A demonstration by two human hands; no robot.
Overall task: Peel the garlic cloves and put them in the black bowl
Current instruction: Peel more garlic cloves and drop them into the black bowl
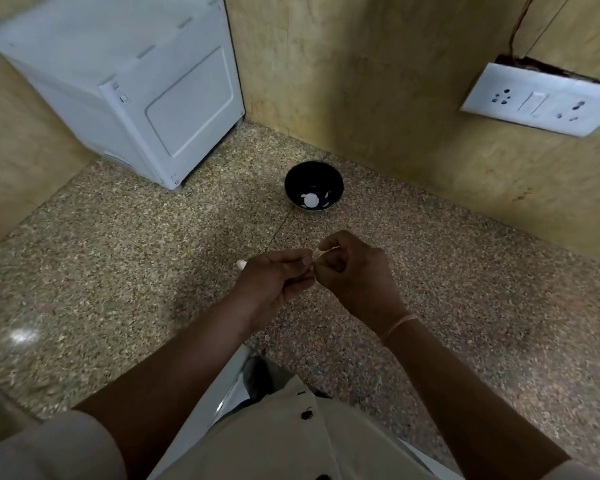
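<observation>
Left hand [278, 276] and right hand [355, 271], fingers curled, both pinch one garlic clove [316, 255]; black bowl [301, 178] at 12 o'clock, apart.

Upright black bowl [314, 172] holds white garlic cloves [310, 201]; another clove [240, 264] lies nearer.

Both bare forearms come up from the bottom edge, pale sleeves [59, 445] pushed up around the elbows. Left hand [278, 278] and right hand [357, 271] meet fingertip to fingertip in the middle, fingers curled, both pinching a tiny garlic clove [315, 261] that's mostly hidden. Right wrist has a thin band [399, 325] on it.
</observation>
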